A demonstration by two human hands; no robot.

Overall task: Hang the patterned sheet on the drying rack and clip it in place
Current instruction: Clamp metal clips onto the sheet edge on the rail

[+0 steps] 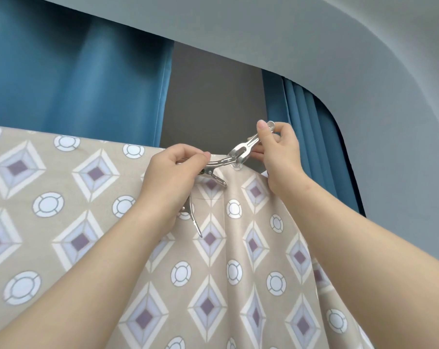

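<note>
A: Sheet [238,260] lay draped over the rack. Why the clips?
B: Your right hand [279,157] pinched a clip [241,154] at the top fold; your left hand [170,177] gripped spares [214,176], ready.

My patterned sheet [238,273], beige with lilac diamonds and white rings, hangs over the rack's top edge, flat to the left and gathered into folds at the right. A metal clip [241,153] sits tilted on that gathered top edge; more metal clips [208,172] lie against the cloth just below.
</note>
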